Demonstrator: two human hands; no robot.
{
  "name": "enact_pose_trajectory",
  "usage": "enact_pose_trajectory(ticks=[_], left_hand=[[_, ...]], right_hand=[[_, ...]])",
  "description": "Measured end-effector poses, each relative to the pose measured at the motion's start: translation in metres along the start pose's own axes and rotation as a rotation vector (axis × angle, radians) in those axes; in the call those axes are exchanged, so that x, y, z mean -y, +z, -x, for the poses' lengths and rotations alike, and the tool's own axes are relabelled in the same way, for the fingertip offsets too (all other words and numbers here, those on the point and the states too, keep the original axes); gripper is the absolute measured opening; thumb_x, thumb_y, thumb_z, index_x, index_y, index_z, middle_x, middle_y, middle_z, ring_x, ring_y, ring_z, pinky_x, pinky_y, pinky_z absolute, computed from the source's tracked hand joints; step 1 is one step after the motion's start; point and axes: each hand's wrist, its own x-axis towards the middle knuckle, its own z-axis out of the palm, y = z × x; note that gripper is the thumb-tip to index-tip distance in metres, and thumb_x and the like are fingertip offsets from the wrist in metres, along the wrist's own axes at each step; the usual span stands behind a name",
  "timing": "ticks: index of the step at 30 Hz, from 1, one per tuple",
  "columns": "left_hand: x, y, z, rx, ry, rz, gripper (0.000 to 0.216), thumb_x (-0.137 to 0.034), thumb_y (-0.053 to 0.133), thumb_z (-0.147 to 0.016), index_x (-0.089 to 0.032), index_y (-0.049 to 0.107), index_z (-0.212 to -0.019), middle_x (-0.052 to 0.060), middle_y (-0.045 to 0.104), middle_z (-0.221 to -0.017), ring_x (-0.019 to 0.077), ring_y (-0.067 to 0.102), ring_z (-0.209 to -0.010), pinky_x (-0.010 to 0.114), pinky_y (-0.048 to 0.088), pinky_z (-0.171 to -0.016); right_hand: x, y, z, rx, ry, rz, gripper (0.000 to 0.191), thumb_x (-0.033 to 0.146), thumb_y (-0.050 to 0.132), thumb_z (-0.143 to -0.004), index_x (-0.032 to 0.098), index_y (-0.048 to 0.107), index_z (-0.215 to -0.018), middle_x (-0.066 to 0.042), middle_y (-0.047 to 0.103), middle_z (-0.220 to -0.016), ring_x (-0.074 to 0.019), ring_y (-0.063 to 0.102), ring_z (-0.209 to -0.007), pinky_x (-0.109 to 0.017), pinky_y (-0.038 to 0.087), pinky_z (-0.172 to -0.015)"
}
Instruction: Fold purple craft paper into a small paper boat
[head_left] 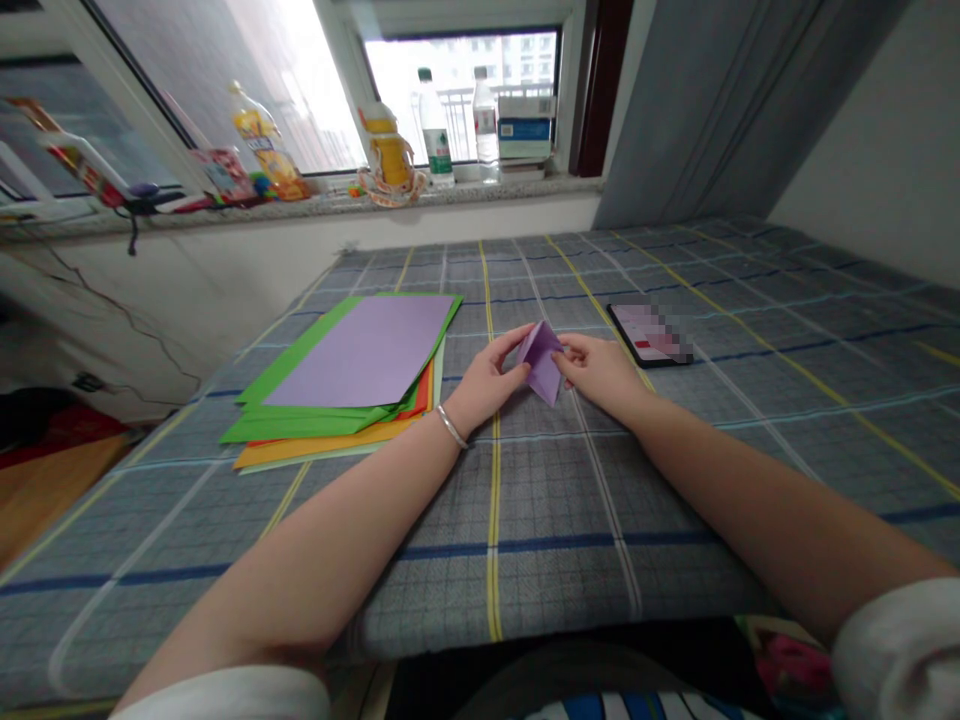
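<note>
Pinching a folded purple paper with fingertips closed on its edges, left hand and right hand work over a plaid cloth; left of the paper, coloured sheets; right, seemingly a phone; beyond, bottles.

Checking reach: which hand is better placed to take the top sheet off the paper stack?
Probably left: the left hand pinches the folded purple paper beside the stack; the right hand is farther.

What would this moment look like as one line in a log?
left hand: pinching folded purple paper | right hand: pinching same paper | surface: checked cloth | nearby: coloured paper stack, phone
</note>
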Motion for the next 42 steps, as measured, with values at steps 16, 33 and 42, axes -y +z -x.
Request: enact_pose_trajectory(ticks=[16,33,42], left_hand=[[-0.006,-0.016,0.003,0.137,0.166,-0.659,0.042,-0.004,0.052,-0.081,-0.019,0.063,-0.119,0.007,0.064,-0.110,0.0179,0.058,-0.107,0.038,0.046,-0.100],[-0.003,-0.025,0.005,0.385,0.234,-0.871,0.054,-0.004,0.043,-0.080,-0.022,0.058,-0.129,0.009,0.057,-0.112,0.0178,0.056,-0.099,0.035,0.047,-0.094],[-0.008,-0.025,0.005,0.442,0.252,-0.998,0.053,-0.006,0.044,-0.082,-0.025,0.056,-0.130,0.008,0.058,-0.114,0.0195,0.056,-0.102,0.036,0.046,-0.093]], right_hand=[[-0.032,-0.008,-0.008,0.248,0.067,-0.273,0.035,0.023,0.052,-0.086,0.025,0.071,-0.116,0.001,0.062,-0.063,-0.0089,0.052,-0.049,-0.022,0.041,-0.051],[-0.037,-0.017,-0.011,0.376,-0.019,-0.060,0.037,0.018,0.054,-0.083,0.025,0.070,-0.116,-0.001,0.074,-0.085,-0.0127,0.060,-0.066,-0.025,0.048,-0.068],[-0.021,-0.019,-0.006,0.349,0.026,0.094,0.032,0.034,0.055,-0.085,0.026,0.074,-0.110,-0.002,0.074,-0.080,-0.0153,0.060,-0.064,-0.026,0.044,-0.061]])
